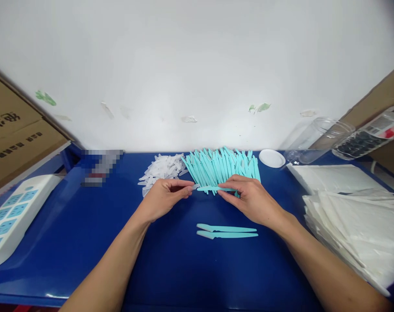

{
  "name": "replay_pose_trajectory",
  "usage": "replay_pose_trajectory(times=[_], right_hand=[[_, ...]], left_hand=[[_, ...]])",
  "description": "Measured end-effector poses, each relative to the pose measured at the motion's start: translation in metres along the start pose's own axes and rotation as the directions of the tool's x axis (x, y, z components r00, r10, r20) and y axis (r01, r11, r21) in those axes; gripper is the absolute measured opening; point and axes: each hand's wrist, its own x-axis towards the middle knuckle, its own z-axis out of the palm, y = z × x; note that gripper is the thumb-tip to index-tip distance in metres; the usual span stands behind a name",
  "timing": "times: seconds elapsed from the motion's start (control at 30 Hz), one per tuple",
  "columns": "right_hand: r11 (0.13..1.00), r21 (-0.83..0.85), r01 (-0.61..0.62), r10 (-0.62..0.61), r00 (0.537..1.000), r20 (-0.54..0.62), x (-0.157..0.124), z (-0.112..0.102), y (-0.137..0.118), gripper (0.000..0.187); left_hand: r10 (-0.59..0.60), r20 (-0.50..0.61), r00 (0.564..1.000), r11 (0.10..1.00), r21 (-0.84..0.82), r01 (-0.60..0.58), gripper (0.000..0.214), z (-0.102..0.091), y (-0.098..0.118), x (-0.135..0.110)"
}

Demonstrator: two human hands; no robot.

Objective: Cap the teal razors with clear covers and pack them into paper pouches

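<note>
My right hand (pixel 249 197) pinches a slim teal plastic razor stick (pixel 211 188) by its handle end, held level above the blue table (pixel 86 242). My left hand (pixel 166 195) pinches a small clear cap at the stick's left tip. Just behind my hands lies a fanned heap of teal sticks (pixel 221 164), and to its left a pile of clear caps (pixel 161 171). In front of my hands two capped teal sticks (pixel 226 231) lie side by side on the table.
A white power strip (pixel 11 216) lies at the left edge beside cardboard boxes (pixel 15 130). Stacks of white sleeves (pixel 353 208) fill the right side. A white lid (pixel 271 158) and clear plastic jars (pixel 317 138) lie at the back right against the wall.
</note>
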Motion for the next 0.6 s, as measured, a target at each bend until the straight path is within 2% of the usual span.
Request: replay_pose_trajectory(times=[0.13,0.4,0.6], right_hand=[[1.0,0.002,0.006,-0.006,1.0,0.0,0.001,-0.0009,-0.0002,0.023],[1.0,-0.008,-0.02,0.02,1.0,-0.014,0.0001,-0.0036,0.0007,0.024],[0.999,-0.05,-0.006,0.007,1.0,0.012,0.0008,-0.002,-0.0004,0.026]], left_hand=[[0.005,0.063,0.998,1.0,0.001,-0.005,0.032,0.0052,0.0024,-0.0008],[0.019,-0.009,1.0,0.998,-0.055,-0.019,0.034,0.0025,0.0038,-0.0012],[0.01,0.034,0.999,1.0,-0.028,-0.009,0.032,0.0074,0.0038,-0.0018]])
